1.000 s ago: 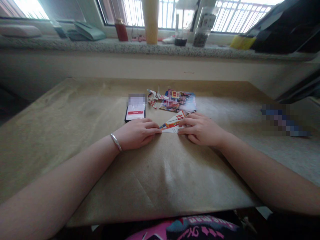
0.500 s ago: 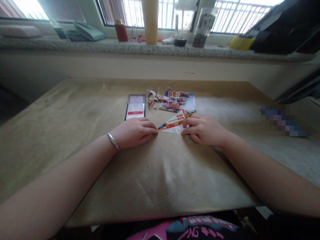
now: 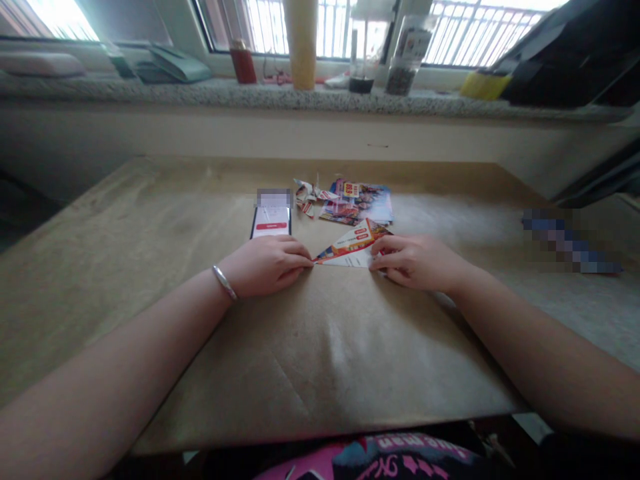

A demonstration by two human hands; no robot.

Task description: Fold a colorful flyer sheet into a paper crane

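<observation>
Centrally, a folded triangular white-and-orange paper point(image 3: 347, 251) lies on your tan worktop point(image 3: 350, 360), its ends in the pinching grip of your left hand point(image 3: 270, 265) and right hand point(image 3: 417, 262); just beyond sit a black-edged smartphone point(image 3: 271, 221), crumpled red-and-white scraps point(image 3: 305, 193) and glossy multicoloured sheets point(image 3: 373, 204).

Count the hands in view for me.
2: the left hand at the left tip of the folded paper, and the right hand at its right side. No other hands show; some fingers are partly hidden.

Bright windows point(image 3: 473, 37) above a speckled sill point(image 3: 200, 95)
</observation>
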